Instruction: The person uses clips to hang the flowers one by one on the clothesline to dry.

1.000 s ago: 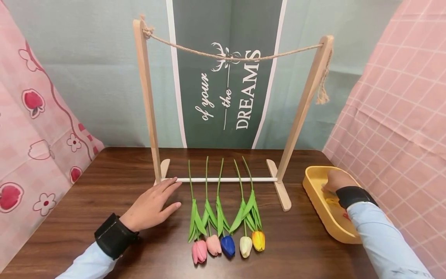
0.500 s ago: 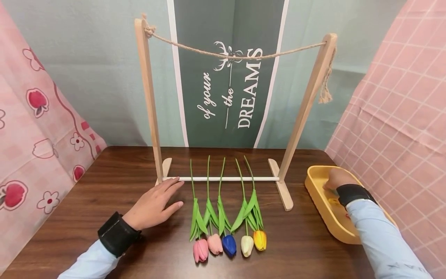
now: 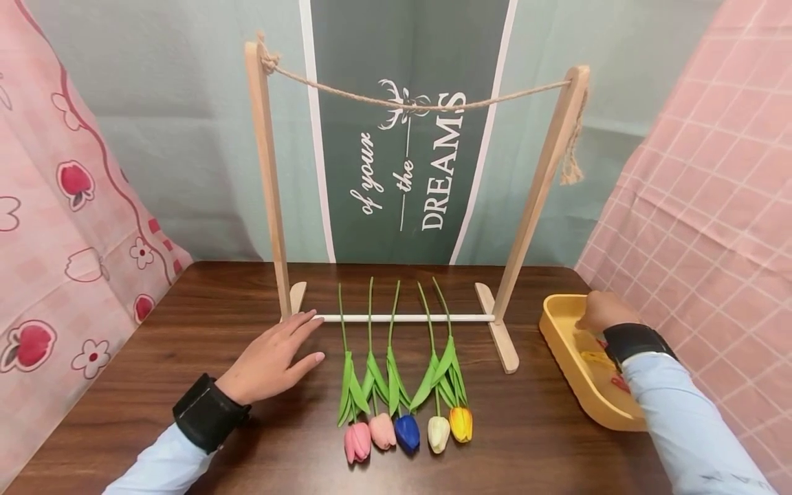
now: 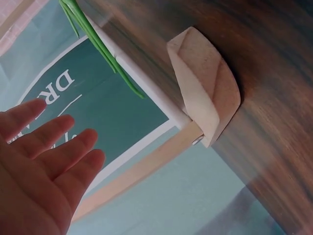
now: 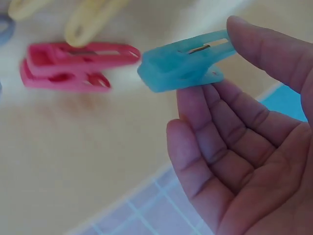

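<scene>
In the right wrist view my right hand [image 5: 264, 142] pinches a light blue clothespin [image 5: 181, 61] by its handle end, thumb above and fingers below. The head view shows this hand over the far part of a yellow tray [image 3: 566, 354], with the clothespin hidden behind it. A pink clothespin [image 5: 73, 66] lies in the tray close by. My left hand [image 3: 269, 361] has its fingers extended near the left end of a white rod [image 3: 396, 318] of a wooden stand [image 3: 267, 172]. Several artificial tulips, among them a blue one [image 3: 407, 433], lie across the rod.
A jute rope [image 3: 427, 107] sags between the tops of the two wooden posts. Yellow clothespins [image 3: 597, 357] and red ones [image 3: 620, 383] lie in the tray. Pink checked cloth [image 3: 711, 192] hangs right beside the tray, and a green-grey curtain [image 3: 179, 137] closes off the back.
My right hand has moved slightly up and right over the tray, so more of the clothespins show. The left hand has barely moved, and the tulips lie as before.
</scene>
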A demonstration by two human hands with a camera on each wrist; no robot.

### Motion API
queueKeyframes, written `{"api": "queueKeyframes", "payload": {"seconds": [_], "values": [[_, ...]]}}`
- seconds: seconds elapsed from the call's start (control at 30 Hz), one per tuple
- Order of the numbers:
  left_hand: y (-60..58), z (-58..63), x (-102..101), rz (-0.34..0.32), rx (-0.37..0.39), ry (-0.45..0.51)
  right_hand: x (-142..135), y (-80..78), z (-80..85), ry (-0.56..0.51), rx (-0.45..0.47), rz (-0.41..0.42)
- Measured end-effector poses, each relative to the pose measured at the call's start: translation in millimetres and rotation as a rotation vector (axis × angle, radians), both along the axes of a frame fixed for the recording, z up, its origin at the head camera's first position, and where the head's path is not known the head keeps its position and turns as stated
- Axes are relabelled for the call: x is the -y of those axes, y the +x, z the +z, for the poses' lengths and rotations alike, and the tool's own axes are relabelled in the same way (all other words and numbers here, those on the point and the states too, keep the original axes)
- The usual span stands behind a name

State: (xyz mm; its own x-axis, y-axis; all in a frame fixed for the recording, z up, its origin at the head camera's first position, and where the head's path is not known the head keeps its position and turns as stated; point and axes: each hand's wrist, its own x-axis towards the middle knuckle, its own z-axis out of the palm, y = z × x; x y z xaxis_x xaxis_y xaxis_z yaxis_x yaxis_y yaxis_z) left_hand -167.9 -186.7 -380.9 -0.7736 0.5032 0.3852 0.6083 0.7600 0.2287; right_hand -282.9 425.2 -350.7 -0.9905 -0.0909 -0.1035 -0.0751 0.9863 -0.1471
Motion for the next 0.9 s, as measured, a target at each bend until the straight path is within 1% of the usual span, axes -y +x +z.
{"api": "queueKeyframes", "payload": {"seconds": [0.13,0.33,0.5,0.67,0.77,0.9], "values": [[0.0,2.1,0,0.008,-0.008,0.007,6,6.9,12.1,-0.013,-0.054,0.001],[1.4,4.4,-2,0.02,-0.006,0.011,19,27.4,32.5,-0.048,-0.126,0.015],[2.9,5.3,-4,0.034,0.007,0.024,31,43.6,47.8,-0.055,-0.198,0.023],[2.4,5.4,-6,0.038,0.027,0.039,43,58.3,55.7,-0.079,-0.287,0.006],[1.4,6.4,-8,0.043,0.026,0.04,52,65.7,59.8,-0.086,-0.34,-0.003],[0.4,7.5,-12,0.049,0.017,0.036,66,72.9,64.5,-0.088,-0.421,0.011]]}}
